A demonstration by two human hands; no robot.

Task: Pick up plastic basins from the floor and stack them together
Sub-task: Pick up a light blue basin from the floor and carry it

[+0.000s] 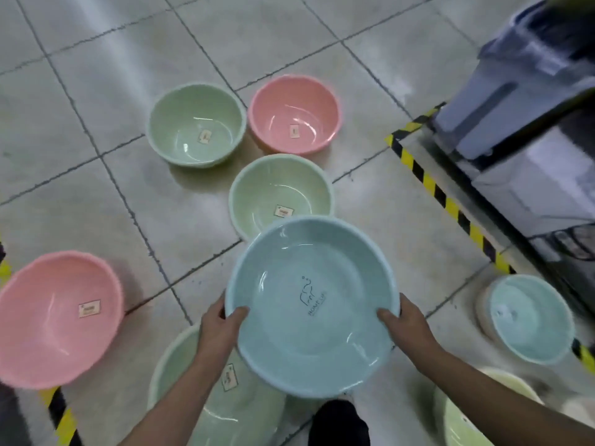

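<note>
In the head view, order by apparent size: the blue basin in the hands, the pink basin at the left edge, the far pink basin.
1. held blue basin
2. left pink basin
3. far pink basin
Nearer ones look bigger, so true sizes stay unsure.

Head view, steeply down at floor (96, 101)

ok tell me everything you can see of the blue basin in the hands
The blue basin is round and light blue, glossy plastic by its look, with a rolled rim and a dark line logo with lettering printed inside its base. It is empty, mouth up, held above the floor. The left hand grips its rim on one side, the right hand the opposite side, thumbs over the rim. In view it hides part of a green basin behind it.
</note>
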